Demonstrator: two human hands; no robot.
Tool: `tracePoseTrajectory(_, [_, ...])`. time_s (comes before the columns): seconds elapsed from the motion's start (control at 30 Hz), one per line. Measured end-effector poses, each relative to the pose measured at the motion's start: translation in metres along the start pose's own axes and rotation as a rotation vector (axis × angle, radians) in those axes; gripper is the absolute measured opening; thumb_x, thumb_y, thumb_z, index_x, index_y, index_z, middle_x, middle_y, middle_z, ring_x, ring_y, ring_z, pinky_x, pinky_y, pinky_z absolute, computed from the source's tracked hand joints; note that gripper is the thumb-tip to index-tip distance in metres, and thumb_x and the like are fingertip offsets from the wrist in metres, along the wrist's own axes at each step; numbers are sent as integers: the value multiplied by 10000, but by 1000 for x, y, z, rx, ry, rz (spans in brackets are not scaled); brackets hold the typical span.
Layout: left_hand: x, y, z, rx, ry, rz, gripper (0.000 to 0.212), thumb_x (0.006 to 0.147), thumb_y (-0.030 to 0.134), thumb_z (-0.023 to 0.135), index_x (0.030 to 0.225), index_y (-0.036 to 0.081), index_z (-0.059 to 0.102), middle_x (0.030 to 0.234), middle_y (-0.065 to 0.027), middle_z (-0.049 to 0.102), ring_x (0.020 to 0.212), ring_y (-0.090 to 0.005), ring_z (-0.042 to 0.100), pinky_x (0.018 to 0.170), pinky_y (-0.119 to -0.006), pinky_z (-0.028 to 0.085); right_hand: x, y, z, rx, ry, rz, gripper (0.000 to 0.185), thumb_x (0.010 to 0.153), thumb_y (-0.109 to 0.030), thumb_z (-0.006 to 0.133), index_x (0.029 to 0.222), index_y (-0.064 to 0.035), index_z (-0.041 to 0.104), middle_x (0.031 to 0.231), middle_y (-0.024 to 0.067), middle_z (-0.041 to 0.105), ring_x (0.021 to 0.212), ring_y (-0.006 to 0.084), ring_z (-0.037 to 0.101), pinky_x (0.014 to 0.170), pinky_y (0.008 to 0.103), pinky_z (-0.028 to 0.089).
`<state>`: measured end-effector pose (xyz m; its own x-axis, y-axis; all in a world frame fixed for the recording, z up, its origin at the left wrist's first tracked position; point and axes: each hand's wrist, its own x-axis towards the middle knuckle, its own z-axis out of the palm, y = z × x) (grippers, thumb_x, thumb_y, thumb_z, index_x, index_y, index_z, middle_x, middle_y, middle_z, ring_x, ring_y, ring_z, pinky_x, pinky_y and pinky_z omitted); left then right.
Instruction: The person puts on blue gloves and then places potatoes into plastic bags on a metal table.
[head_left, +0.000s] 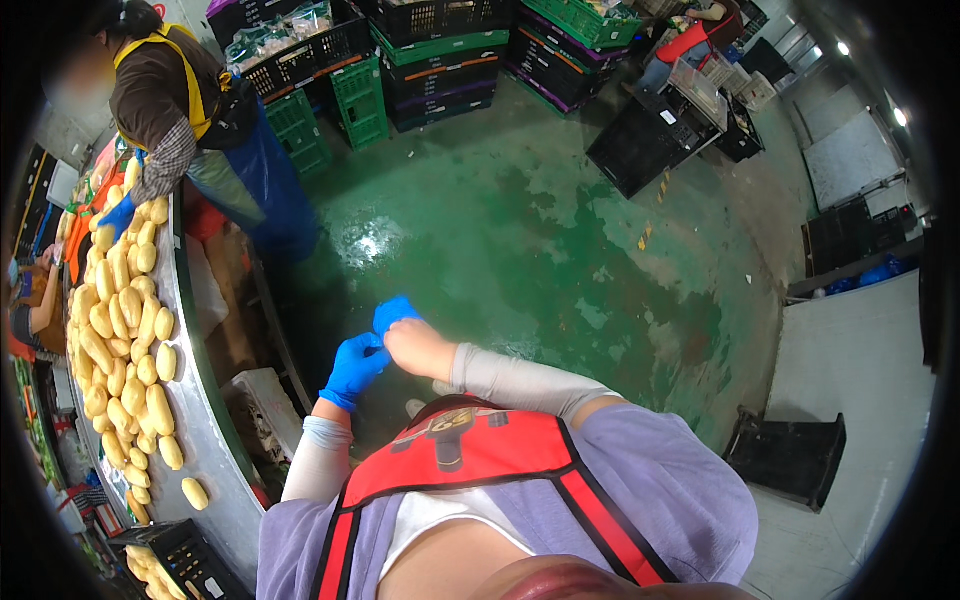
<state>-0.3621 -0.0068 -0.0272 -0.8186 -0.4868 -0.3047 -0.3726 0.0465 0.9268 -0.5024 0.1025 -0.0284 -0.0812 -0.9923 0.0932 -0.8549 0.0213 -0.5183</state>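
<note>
My left hand (356, 369), in a blue disposable glove, has its fingertips pinched together against my right hand, at the edge of a second blue glove (394, 312). The back and wrist of my right hand (421, 349) are bare, while that second glove is bunched about its fingers, which are hidden. Both hands are in front of my red apron, above the green floor. To the left, a metal table (225, 450) bears a long heap of peeled, pale yellow potatoes (133, 396). One potato (195, 494) lies apart near the table's edge.
A person in a blue apron (255, 180) reaches over the potatoes with a blue-gloved hand. At lower left, a black crate (176, 559) holds more potatoes. Stacked crates (442, 75) stand ahead; a black crate (791, 457) is at right. A white box (262, 405) sits below the table.
</note>
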Motion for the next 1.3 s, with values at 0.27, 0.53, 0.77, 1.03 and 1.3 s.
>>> tracePoseTrajectory(0.27, [-14,-12,9,-248,24,-66,69,792,84,629,769,25,655,654,7,562,624,-68,491,571,-252,425,2,0,7,48,-192,46,163,743,-135,560,723,-33,686,811,195,671,809,346,663,723,444,522])
tracePoseTrajectory(0.53, [13,-1,10,263,164,478,74,810,18,579,748,21,619,677,-22,596,635,-103,545,618,-257,463,33,18,22,69,-476,322,288,784,-285,524,816,-78,722,939,181,687,886,324,667,734,417,522])
tracePoseTrajectory(0.77, [40,4,33,54,381,338,60,827,51,639,881,31,620,844,-108,633,768,-194,617,685,-342,495,52,41,6,1508,21,712,749,935,-683,285,1162,-54,623,1159,112,671,954,209,614,931,401,440])
tracePoseTrajectory(1.03, [33,12,49,365,385,341,216,852,131,619,1036,19,634,893,-208,646,811,-359,647,691,-408,503,50,19,-21,1740,-20,547,781,976,-608,296,1521,-72,138,1430,56,485,1218,288,489,1074,450,331])
tracePoseTrajectory(1.3, [3,50,33,516,205,499,109,833,80,588,916,33,641,872,-206,628,788,-391,624,658,-418,496,58,12,-29,1999,212,414,486,1037,-290,317,1419,7,368,1389,169,498,1279,302,466,1105,411,340])
